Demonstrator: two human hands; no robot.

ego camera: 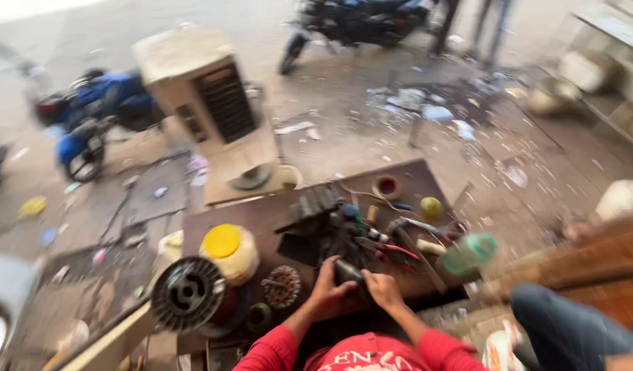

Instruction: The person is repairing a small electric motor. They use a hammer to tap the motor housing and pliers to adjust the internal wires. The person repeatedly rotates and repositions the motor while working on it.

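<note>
Two hands meet at the near edge of our brown wooden worktable (261, 216). Largest on it, the black ribbed plastic spool (187, 294) overhangs the left edge, beside a squat cream jar with a yellow lid (228, 251). A green plastic roll (470, 253) sits at the right edge. Open floor lies beyond the far edge. Our left hand (327, 288) and right hand (383, 288) both clasp a small dark metal part (347, 272).
</note>
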